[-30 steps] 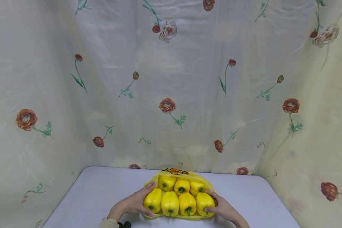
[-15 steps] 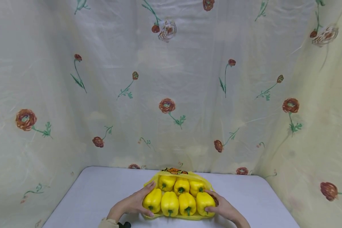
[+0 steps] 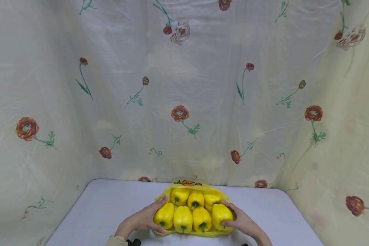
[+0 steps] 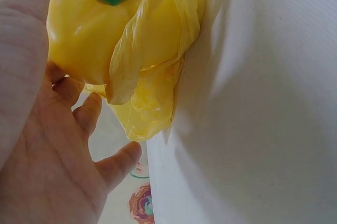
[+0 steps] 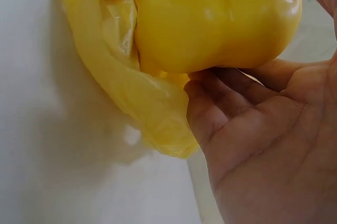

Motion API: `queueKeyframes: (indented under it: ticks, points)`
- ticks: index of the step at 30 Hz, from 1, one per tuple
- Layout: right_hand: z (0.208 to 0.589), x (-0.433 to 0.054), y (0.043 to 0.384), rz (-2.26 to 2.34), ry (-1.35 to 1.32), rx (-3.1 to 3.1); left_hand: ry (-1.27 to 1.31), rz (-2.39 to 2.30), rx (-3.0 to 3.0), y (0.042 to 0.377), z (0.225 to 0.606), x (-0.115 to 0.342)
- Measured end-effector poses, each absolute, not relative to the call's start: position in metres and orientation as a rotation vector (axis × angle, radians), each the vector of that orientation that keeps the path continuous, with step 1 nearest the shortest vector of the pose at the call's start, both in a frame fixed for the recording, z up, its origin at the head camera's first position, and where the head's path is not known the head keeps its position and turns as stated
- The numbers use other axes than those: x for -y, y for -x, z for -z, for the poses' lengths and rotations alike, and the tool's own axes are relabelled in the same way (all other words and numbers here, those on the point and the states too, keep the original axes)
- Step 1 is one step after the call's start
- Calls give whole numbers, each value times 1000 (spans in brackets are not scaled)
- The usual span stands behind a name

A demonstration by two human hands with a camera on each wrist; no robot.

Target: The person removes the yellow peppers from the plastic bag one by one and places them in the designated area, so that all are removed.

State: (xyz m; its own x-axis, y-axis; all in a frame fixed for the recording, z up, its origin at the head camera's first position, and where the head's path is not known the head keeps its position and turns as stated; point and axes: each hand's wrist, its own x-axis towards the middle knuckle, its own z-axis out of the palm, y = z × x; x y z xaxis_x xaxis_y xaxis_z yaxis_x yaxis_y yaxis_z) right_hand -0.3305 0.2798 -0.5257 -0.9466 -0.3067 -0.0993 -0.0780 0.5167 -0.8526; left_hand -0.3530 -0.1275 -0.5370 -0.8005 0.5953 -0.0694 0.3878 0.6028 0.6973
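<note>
Yellow bell peppers with green stems lie in two rows inside a yellow plastic bag (image 3: pixel 213 234), spread open on the table. My right hand (image 3: pixel 241 218) grips the front-right bell pepper (image 3: pixel 221 216), thumb on its near side and fingers behind it. In the right wrist view this pepper (image 5: pixel 216 24) stands above the bag's crumpled rim (image 5: pixel 110 71). At the other end, my left hand (image 3: pixel 146 217) rests with spread fingers against the front-left bell pepper (image 3: pixel 164 216). The left wrist view shows that pepper (image 4: pixel 79 34) beside loose bag film, with the little finger held away from it.
The white table (image 3: pixel 117 198) has rounded far corners. Behind it and at both sides hangs a pale curtain (image 3: pixel 215 136) with red flower prints. An orange and black print (image 3: pixel 187 183) marks the bag's far edge. A dark strap piece (image 3: pixel 136 242) shows near my left wrist.
The front-right bell pepper has risen slightly and shifted a little right in my right hand. My left hand stays in place.
</note>
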Motion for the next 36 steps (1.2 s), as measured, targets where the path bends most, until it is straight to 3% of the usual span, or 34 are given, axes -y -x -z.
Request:
queueKeyframes:
  ticks: [36]
  points:
    - [495,-294,319,1534,271,-2595,-802,-996,-2545,351,536,130]
